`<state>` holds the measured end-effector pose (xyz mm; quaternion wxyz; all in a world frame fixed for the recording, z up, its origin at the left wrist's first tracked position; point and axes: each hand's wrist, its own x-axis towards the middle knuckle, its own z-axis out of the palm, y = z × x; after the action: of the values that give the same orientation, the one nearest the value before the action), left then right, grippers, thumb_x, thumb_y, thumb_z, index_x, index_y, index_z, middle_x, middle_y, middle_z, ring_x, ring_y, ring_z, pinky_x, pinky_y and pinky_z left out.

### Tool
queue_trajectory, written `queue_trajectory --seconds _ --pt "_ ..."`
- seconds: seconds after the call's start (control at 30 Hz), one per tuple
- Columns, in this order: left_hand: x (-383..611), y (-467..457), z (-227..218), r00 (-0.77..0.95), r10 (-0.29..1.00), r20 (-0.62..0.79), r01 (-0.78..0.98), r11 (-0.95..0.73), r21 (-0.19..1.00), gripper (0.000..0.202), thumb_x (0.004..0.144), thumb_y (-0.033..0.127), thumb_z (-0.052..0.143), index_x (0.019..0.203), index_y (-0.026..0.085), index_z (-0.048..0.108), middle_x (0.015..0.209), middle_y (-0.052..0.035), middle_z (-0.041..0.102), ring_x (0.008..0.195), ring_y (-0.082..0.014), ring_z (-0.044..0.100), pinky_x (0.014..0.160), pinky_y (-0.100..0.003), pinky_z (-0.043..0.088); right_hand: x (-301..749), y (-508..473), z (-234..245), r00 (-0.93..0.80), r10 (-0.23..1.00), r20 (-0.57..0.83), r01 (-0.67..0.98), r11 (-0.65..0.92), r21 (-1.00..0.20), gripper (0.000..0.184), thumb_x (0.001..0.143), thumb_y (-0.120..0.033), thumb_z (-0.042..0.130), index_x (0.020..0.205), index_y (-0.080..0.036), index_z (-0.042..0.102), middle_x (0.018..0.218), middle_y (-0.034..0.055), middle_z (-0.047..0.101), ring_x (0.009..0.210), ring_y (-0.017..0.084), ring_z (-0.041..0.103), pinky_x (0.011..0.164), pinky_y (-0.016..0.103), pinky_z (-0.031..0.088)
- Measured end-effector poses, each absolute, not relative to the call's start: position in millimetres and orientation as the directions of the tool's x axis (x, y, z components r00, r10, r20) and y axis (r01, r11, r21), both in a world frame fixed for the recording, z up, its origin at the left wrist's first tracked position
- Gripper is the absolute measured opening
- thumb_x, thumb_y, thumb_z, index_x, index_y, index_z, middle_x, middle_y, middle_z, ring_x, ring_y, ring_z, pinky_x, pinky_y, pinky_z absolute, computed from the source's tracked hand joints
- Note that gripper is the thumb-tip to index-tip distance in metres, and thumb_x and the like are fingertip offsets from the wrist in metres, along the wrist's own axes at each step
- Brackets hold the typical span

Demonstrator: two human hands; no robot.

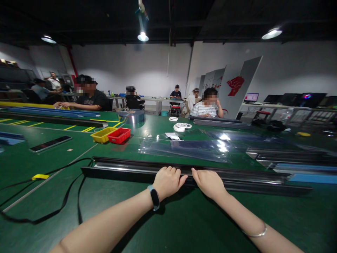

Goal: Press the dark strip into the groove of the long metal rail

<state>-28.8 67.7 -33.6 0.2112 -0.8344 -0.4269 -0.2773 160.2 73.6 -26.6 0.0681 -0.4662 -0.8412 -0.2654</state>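
A long black channel-shaped profile [118,173] lies across the green table in front of me, its open side facing up. My left hand [168,182], with a smart band on the wrist, is closed over the profile near its middle, the fingers curled into the channel. Close beside it, my right hand [209,182] grips the same profile, its thumb near the left thumb. The fingertips of both hands are hidden inside the channel. A black strap [64,202] with a yellow tag [40,177] runs from the profile's left end.
Clear plastic strips [197,149] lie beyond the profile. A yellow bin [103,135], a red bin [119,135], white rolls [179,127] and a phone [51,143] are on the table [168,228]. More profiles [295,154] lie at right. Several people sit farther back.
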Motion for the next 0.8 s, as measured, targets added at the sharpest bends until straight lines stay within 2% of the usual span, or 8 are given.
queue_trajectory --seconds 0.23,0.37,0.47,0.8 --pt "-30.2 69.7 -35.1 0.494 0.565 0.661 0.815 -0.565 -0.128 0.034 0.085 0.039 0.034 0.069 0.016 0.052 0.062 -0.0051 0.056 0.061 -0.0173 0.052 0.057 -0.031 0.035 156.9 70.4 -24.4 -0.498 0.737 0.458 0.867 0.412 0.281 0.039 0.089 -0.024 0.024 0.07 -0.016 0.057 0.055 0.0011 0.056 0.051 0.01 0.052 0.046 0.026 0.018" --pt "-29.8 68.2 -30.5 0.587 0.474 0.657 0.75 -0.624 -0.22 0.028 0.086 0.032 0.034 0.07 0.016 0.051 0.063 -0.0046 0.054 0.063 -0.0162 0.051 0.058 -0.03 0.034 154.9 70.4 -25.9 -0.406 0.742 0.534 0.911 0.375 0.171 0.043 0.089 -0.03 0.024 0.059 -0.017 0.053 0.053 0.0013 0.054 0.052 0.01 0.051 0.049 0.025 0.022" --pt "-27.7 67.3 -28.6 0.631 0.435 0.643 0.713 -0.651 -0.26 0.026 0.085 0.03 0.034 0.071 0.016 0.05 0.064 -0.0045 0.052 0.064 -0.0161 0.05 0.058 -0.03 0.033 154.3 70.6 -26.7 -0.413 0.717 0.562 0.906 0.388 0.17 0.045 0.089 -0.03 0.025 0.055 -0.016 0.051 0.051 0.0016 0.053 0.051 0.01 0.048 0.05 0.025 0.021" --pt "-25.4 66.2 -29.3 0.593 0.503 0.629 0.76 -0.608 -0.231 0.028 0.086 0.037 0.032 0.078 0.016 0.05 0.068 -0.0061 0.053 0.066 -0.0181 0.05 0.059 -0.031 0.033 153.3 69.9 -25.0 -0.4 0.75 0.526 0.915 0.363 0.177 0.043 0.088 -0.03 0.027 0.058 -0.017 0.055 0.051 0.0016 0.056 0.05 0.011 0.05 0.048 0.025 0.019"
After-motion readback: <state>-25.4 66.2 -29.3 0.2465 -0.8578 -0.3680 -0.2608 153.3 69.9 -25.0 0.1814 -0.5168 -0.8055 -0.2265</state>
